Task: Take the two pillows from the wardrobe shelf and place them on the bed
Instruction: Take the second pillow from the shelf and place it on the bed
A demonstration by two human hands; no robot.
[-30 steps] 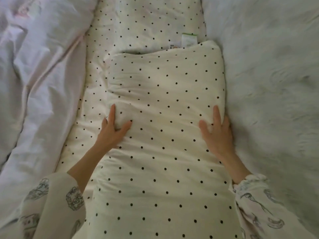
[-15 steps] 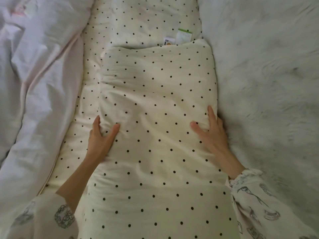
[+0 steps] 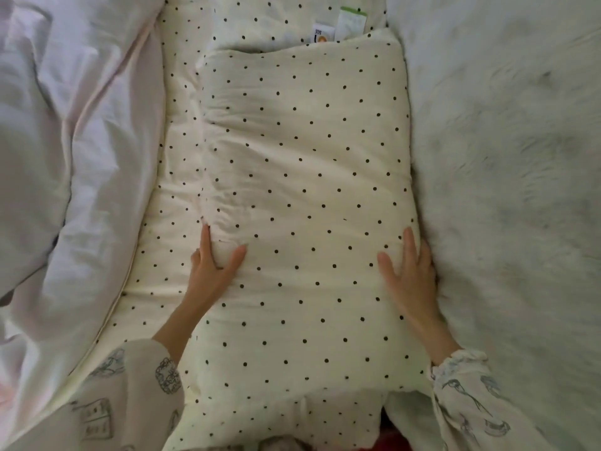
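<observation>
Head view: pillow (image 3: 302, 190) lay lengthwise, six to twelve o'clock, on the bed (image 3: 507, 157).
Left hand (image 3: 211, 271) pinched its nine-o'clock edge; right hand (image 3: 409, 275) lay spread at three.

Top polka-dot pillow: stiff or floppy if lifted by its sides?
Likely soft: the top polka-dot pillow bunches into creases where the left hand grips it. Probably sags when lifted. Cotton-looking cover seems unlikely to slip under the flat right hand.

Left sleeve (image 3: 130, 395): loose, cream-white cloth, printed with grey line drawings (one rosette-like motif near the cuff). Right sleeve (image 3: 468, 402): same pale fabric, grey-blue sketch print, cuff gathered into a ruffle at the wrist. Left hand (image 3: 211, 271) and right hand (image 3: 409, 275): bare, no rings visible.
</observation>
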